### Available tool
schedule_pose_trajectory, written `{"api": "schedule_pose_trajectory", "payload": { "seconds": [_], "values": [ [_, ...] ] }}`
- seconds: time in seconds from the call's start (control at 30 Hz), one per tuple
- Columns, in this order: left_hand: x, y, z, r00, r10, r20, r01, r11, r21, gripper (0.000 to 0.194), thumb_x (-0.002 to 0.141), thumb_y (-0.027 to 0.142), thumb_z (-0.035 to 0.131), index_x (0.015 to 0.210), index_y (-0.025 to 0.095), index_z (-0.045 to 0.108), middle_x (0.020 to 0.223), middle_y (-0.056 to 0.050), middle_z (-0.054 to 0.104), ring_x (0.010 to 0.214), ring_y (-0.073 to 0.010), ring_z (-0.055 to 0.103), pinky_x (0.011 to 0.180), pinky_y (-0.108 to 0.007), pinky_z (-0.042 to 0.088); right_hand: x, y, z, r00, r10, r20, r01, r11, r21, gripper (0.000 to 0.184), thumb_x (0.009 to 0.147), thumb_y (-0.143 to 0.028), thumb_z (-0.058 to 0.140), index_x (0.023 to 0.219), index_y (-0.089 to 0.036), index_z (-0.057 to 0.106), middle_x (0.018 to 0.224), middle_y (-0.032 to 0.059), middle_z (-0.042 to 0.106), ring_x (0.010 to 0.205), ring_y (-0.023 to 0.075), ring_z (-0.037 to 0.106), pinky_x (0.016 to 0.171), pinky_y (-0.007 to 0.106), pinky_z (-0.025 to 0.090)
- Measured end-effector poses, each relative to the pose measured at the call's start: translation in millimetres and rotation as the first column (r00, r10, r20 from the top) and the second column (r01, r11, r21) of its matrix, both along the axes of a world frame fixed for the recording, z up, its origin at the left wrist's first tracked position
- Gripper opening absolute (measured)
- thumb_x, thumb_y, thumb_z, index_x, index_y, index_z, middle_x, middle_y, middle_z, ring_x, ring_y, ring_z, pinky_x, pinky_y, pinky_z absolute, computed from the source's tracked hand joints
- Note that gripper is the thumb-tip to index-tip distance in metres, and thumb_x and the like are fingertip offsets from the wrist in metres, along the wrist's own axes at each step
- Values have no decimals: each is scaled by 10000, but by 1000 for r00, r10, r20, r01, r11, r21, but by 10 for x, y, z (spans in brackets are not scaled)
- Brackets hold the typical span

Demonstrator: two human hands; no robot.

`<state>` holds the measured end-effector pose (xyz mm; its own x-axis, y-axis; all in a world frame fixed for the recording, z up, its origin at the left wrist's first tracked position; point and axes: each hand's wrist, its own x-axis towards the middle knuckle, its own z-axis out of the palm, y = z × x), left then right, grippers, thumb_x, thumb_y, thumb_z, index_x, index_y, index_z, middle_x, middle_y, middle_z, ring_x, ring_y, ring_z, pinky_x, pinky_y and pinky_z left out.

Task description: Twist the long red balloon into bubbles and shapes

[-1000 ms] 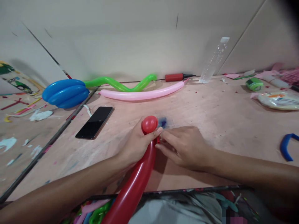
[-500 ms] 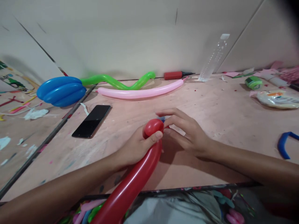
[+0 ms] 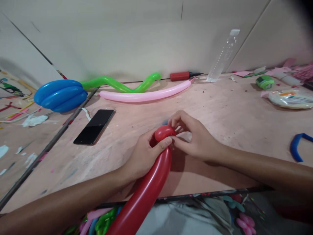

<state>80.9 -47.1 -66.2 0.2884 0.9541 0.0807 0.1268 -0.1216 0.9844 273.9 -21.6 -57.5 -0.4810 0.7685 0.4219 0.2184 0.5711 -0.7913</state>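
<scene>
A long red modelling balloon (image 3: 149,192) runs from the bottom edge up to my hands, where its end is bent over into a small round bubble. My left hand (image 3: 146,150) is closed around the balloon just below that bubble, thumb pressed across the front. On the bubble's right side, the fingertips of my right hand (image 3: 190,133) pinch the balloon's end. The exact spot between those fingertips is partly hidden.
Left of my hands lies a black phone (image 3: 95,126). Behind are a blue balloon bundle (image 3: 61,95) with a green balloon stem (image 3: 117,85), a pink balloon (image 3: 144,96), a red hand pump (image 3: 181,76) and a clear bottle (image 3: 221,58). A plastic packet (image 3: 290,99) lies right.
My right fingers have closed in on the bubble's right side, where they were looser before. The bubble has tilted and turned slightly to the right. The view has shifted a little.
</scene>
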Motion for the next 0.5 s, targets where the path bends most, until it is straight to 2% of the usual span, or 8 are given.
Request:
{"api": "schedule_pose_trajectory", "payload": {
  "seconds": [0.07,0.1,0.17,0.23,0.33,0.4,0.5],
  "values": [
    [-11,-14,-13,1000,-30,1,30,999,16,306,986,437,643,1159,192,701,1162,-41,759,1099,-230,681,990,-312,496,-18,-34,21,1000,-8,-24,4,988,-156,237,862,-151,662,1048,-238,542,1049,17,629,902,169,642,743,305,562],
    [-18,-18,-20,999,-42,-11,42,999,26,305,999,446,623,1162,198,693,1163,-38,754,1102,-228,678,990,-310,492,-28,-50,27,1000,-14,-24,9,983,-183,226,852,-154,665,1037,-231,561,1044,19,640,900,170,644,739,304,560],
    [-38,-18,-29,995,-58,-80,63,996,57,309,1014,472,591,1138,204,678,1126,-35,745,1061,-223,675,950,-310,492,-45,-72,30,999,-43,-7,41,984,-172,191,823,-137,657,978,-219,582,1010,20,651,895,174,639,734,300,549],
    [-61,-6,-30,976,-53,-213,76,992,101,332,1015,508,574,1105,202,668,1064,-35,734,986,-221,666,884,-316,484,-53,-77,29,996,-79,31,83,985,-149,207,798,-121,645,961,-220,567,973,9,644,851,169,631,707,292,529],
    [-86,10,-22,929,-37,-368,102,982,161,365,1023,533,544,1094,194,658,1032,-43,717,940,-227,646,847,-336,457,-53,-65,35,992,-57,113,74,985,-154,224,790,-118,625,958,-229,526,909,-17,626,767,155,613,675,291,487],
    [-87,8,-17,929,-60,-364,128,978,166,359,1044,518,505,1104,193,644,1058,-47,708,959,-227,639,865,-343,447,-51,-61,40,986,-49,157,71,988,-139,234,791,-123,623,953,-235,496,862,-32,609,728,151,594,659,290,452],
    [-68,-13,-15,952,-102,-288,147,979,141,289,1054,469,501,1055,199,604,1034,-31,680,934,-207,624,859,-329,446,-54,-77,24,967,-83,241,96,995,-40,269,795,-135,621,981,-243,459,880,-22,608,739,167,578,661,303,420]
  ]
}}
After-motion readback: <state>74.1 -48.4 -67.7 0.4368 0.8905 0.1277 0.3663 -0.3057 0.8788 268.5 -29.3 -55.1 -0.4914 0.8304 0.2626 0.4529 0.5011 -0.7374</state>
